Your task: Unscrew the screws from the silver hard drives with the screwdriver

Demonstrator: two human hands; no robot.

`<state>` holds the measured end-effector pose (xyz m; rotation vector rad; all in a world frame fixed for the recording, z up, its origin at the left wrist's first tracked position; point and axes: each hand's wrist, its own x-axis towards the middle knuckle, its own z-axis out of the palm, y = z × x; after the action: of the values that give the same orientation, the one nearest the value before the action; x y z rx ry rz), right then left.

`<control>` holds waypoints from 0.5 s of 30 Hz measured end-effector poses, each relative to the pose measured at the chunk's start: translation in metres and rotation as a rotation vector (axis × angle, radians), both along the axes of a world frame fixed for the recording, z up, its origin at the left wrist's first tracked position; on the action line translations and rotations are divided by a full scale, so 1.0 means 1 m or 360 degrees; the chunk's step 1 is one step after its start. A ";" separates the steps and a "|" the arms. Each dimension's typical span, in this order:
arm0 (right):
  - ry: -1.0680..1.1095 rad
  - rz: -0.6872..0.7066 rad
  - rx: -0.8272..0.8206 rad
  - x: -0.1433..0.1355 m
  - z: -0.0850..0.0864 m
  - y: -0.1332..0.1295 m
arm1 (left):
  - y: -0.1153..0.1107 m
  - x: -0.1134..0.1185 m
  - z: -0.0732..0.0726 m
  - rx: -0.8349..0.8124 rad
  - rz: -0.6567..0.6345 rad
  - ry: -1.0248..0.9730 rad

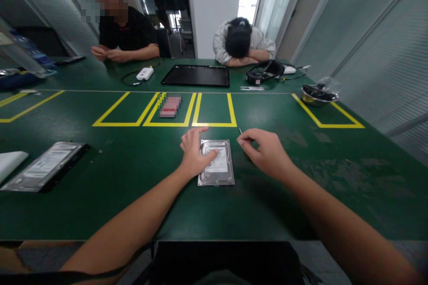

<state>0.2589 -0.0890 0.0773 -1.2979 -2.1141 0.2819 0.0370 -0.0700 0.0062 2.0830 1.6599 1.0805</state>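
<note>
A silver hard drive [224,173] with a white label lies flat on the green table, in front of me. My left hand [194,153] is at its left side, thumb across the label and fingers curved apart past the upper left corner. Whether the thumb presses on the drive I cannot tell. To the right of the drive, my right hand [262,148] pinches a small thin metal piece [240,131] between thumb and fingertips. Only its tip shows, so its exact kind is unclear.
Another hard drive [50,164] lies at the left, beside a white object [11,162]. Yellow tape [214,124] marks boxes across the table [133,196]. Farther back are a black flat panel [195,75], a headset [264,72] and a metal bowl [319,98]. Two people sit opposite.
</note>
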 end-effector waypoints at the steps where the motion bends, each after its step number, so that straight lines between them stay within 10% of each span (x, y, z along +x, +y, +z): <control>1: 0.0084 0.0023 -0.0058 -0.009 -0.003 0.001 | -0.001 0.001 0.001 0.0152 -0.0019 -0.0033; 15: 0.1208 0.0476 -0.0778 -0.037 -0.038 0.009 | -0.006 0.001 0.002 0.0681 -0.0420 -0.0176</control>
<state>0.2224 -0.0796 0.0390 -0.8879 -1.5966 1.2644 0.0380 -0.0764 0.0084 2.3570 1.1334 1.5264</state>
